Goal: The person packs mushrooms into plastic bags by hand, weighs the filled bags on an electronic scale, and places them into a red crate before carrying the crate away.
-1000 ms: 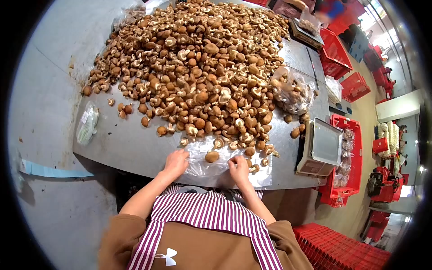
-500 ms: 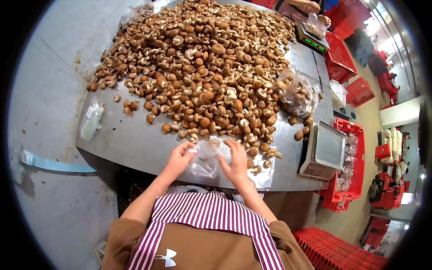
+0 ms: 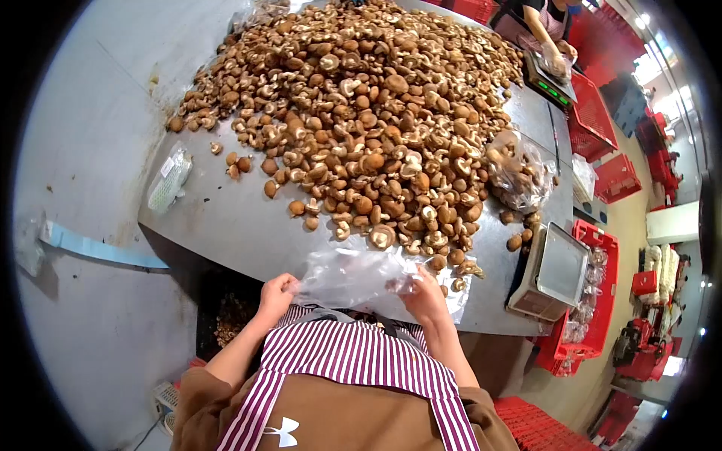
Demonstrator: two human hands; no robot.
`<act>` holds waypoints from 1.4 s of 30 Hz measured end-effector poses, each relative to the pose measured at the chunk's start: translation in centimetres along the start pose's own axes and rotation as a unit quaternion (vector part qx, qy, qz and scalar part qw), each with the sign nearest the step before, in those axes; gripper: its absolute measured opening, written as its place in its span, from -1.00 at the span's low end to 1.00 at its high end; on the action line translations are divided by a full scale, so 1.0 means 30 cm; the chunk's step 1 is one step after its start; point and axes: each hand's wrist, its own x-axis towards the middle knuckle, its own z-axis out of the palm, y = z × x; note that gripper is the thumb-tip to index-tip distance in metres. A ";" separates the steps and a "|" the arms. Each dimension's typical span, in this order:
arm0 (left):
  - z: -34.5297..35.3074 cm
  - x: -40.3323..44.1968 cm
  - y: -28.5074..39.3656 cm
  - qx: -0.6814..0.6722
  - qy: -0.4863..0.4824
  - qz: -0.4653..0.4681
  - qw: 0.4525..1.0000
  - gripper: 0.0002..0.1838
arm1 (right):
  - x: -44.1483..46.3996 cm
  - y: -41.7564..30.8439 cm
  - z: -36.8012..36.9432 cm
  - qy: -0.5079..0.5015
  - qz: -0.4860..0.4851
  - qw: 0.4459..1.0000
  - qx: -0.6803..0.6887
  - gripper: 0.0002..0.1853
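Note:
A clear plastic bag (image 3: 350, 276) is stretched between my two hands at the table's near edge. My left hand (image 3: 278, 295) pinches its left side, fingers closed on the plastic. On the opposite side, my right hand (image 3: 426, 296) grips the bag with fingers curled round it. Whether anything lies inside the bag is hard to make out. Just beyond it rises a large heap of brown mushrooms (image 3: 361, 128) on the metal table (image 3: 241, 233). A few mushrooms rest on plastic film (image 3: 459, 297) beside my right hand.
A filled mushroom bag (image 3: 519, 173) and a scale (image 3: 549, 269) stand on the right. Beyond the scale is a red crate (image 3: 579, 353) of packed bags. A netted roll (image 3: 170, 177) lies left. At the far right, a person's hand (image 3: 555, 60) is at another scale (image 3: 549, 84).
My hands have moved apart and closer to my body, spreading the bag wide between them. The view has shifted slightly. The person at the far scale now reaches onto the bag there.

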 end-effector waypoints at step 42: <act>0.024 0.811 0.300 -0.386 -0.032 -0.081 0.918 -0.10 | 0.493 0.082 0.134 0.087 0.066 0.948 0.300 -0.47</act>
